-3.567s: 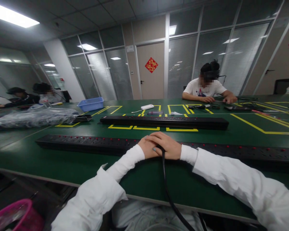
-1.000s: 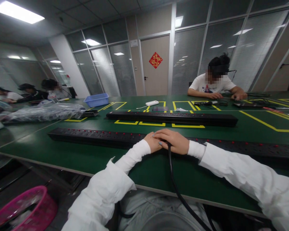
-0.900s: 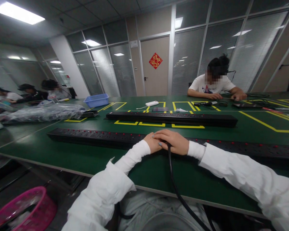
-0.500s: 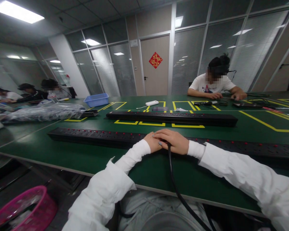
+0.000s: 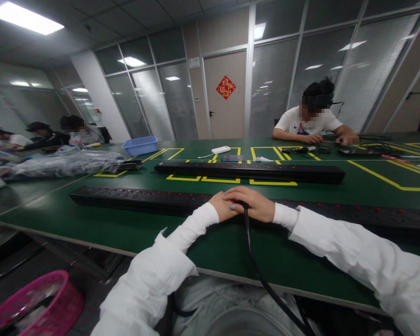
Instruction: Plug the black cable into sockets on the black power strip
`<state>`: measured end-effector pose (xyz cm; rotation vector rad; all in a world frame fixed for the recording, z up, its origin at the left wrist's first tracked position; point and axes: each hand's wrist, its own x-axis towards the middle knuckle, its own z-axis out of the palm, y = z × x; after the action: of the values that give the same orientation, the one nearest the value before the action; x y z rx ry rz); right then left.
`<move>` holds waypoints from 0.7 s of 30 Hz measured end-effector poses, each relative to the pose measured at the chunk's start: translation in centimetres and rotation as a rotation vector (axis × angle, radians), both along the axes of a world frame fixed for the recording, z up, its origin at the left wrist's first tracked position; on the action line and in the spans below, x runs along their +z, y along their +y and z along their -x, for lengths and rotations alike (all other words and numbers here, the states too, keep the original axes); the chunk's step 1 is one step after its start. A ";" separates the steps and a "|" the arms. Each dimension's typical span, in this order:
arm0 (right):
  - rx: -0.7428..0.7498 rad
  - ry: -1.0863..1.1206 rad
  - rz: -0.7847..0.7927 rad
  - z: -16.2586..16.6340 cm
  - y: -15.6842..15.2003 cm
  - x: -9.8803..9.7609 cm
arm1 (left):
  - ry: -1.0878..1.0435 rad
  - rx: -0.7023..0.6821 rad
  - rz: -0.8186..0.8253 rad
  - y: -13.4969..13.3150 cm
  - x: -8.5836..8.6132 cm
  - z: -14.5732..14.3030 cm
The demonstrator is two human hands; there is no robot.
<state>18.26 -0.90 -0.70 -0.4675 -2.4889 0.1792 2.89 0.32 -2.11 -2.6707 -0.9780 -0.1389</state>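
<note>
A long black power strip (image 5: 136, 198) with a row of small red parts lies across the table in front of me. My left hand (image 5: 223, 208) rests at its near side, fingers curled and mostly covered by my other hand. Over it bends my right hand (image 5: 255, 204), closed around the top end of a black cable (image 5: 249, 240) at the strip. The thumb with a bluish nail presses beside the cable. From there the cable hangs over the table edge past my lap. What my left fingers touch is hidden.
A second black power strip (image 5: 252, 171) lies farther back, parallel. Behind it are a white device (image 5: 220, 150) and a blue basket (image 5: 140, 145). Plastic-wrapped goods (image 5: 66, 162) lie left. A co-worker (image 5: 310, 122) sits opposite. A pink basket (image 5: 66, 298) stands on the floor.
My right fingers and thumb have shifted slightly around the cable's top end, and the cable below has moved a little. My left hand stays in place.
</note>
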 end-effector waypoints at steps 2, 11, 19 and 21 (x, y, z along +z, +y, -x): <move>0.024 -0.039 -0.059 0.0 -0.3 0.0 | -0.006 0.016 -0.014 -0.1 -0.1 0.1; 0.028 -0.149 -0.176 0.0 -0.6 -0.1 | -0.009 0.025 0.027 -0.1 0.1 0.0; 0.008 -0.150 -0.199 0.1 -0.9 0.0 | -0.009 0.042 0.034 0.2 -0.1 0.0; -0.001 -0.158 -0.204 0.1 -0.9 -0.1 | -0.009 0.040 0.027 0.3 -0.2 0.0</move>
<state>18.20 -1.78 -0.75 -0.4106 -2.6258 -0.1160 2.86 0.59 -2.32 -2.6748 -1.0431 -0.1305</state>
